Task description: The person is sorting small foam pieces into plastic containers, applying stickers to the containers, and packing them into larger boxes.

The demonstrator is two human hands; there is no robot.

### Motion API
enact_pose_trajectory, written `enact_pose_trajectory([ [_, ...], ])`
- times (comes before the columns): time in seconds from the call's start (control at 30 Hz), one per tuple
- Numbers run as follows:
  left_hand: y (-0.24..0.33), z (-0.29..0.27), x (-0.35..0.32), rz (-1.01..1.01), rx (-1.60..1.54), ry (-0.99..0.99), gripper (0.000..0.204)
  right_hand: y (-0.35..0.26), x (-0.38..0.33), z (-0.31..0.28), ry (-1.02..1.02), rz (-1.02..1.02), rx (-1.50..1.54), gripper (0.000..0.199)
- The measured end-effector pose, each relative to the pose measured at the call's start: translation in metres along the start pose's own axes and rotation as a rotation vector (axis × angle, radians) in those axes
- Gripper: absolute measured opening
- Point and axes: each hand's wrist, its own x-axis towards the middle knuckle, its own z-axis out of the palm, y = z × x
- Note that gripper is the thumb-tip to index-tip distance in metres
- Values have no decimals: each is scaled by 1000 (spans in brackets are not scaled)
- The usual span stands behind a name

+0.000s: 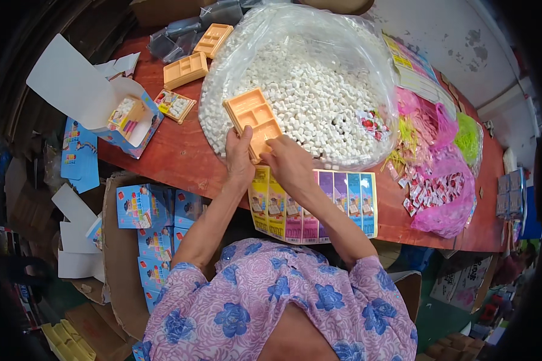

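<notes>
In my left hand (239, 157) is a light orange plastic compartment tray (251, 108), tilted up over the near edge of a big clear bag. The thumb lies along the tray's left side. My right hand (288, 163) is closed, its fingertips bent in against the tray's lower right part. What those fingertips pinch, if anything, is hidden. Small white cube-like pieces (325, 102) fill the clear bag (209, 114) just beyond both hands. Below my wrists, a row of coloured printed cards (295, 212) hangs over the table's near edge.
An open blue carton (141, 129) containing filled trays stands left on the red table (183, 159). Beside it are a filled tray (176, 107) and orange trays (185, 71). Pink bags (445, 210) with small packets and coloured sticks lie right. Blue boxes (153, 240) fill a cardboard box below left.
</notes>
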Motion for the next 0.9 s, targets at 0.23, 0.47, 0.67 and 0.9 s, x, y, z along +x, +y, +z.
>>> enact_pose_trajectory([
  [0.23, 0, -13, 15, 187, 129, 188, 31, -5, 33, 32, -313, 114, 119, 15],
  [0.47, -10, -18, 12, 138, 155, 274, 28, 13, 30, 61, -375, 39, -83, 15],
  [0.67, -15, -22, 12, 77, 106, 394, 23, 15, 34, 60, -420, -30, -46, 14],
  [0.9, -14, -21, 21, 121, 213, 306, 34, 20, 41, 49, -373, -67, 13, 16],
])
